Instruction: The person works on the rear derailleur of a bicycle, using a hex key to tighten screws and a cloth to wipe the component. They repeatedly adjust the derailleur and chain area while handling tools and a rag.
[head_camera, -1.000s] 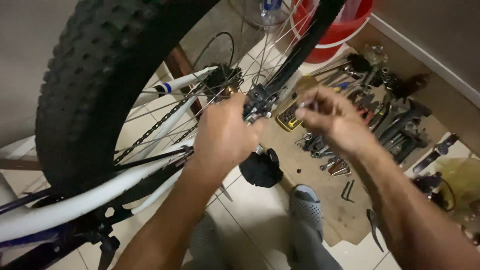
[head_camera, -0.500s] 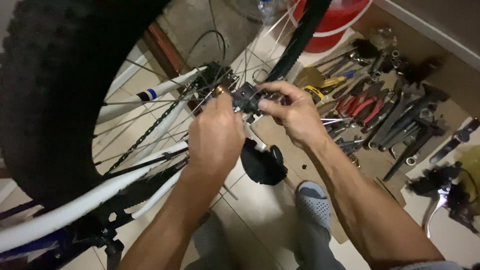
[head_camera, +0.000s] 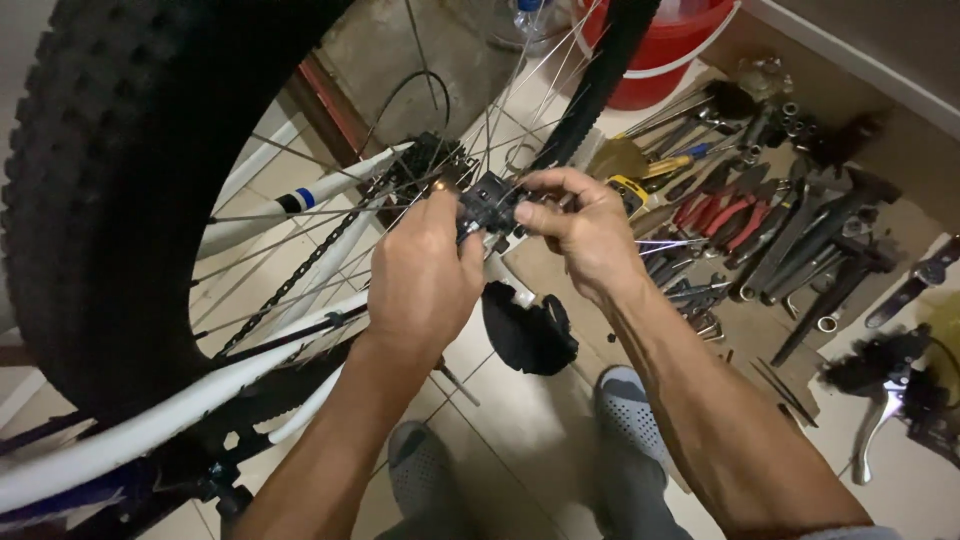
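while grey slip-on shoes (head_camera: 628, 405) sit at the frame's bottom, the left hand (head_camera: 422, 280) and right hand (head_camera: 582, 232) both pinch a small black derailleur part (head_camera: 487, 205) between them at centre, before the knobby black tyre (head_camera: 110, 180) and, upper right, scattered metal tools (head_camera: 780, 225).

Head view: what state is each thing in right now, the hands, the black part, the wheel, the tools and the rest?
left hand: closed on the black part at the wheel hub
right hand: fingers pinching the same part
black part: held between both hands
wheel: off the floor, knobby tyre fitted
chain: on the bike, hanging slack
tools: laid out loose on cardboard
red bucket: upright
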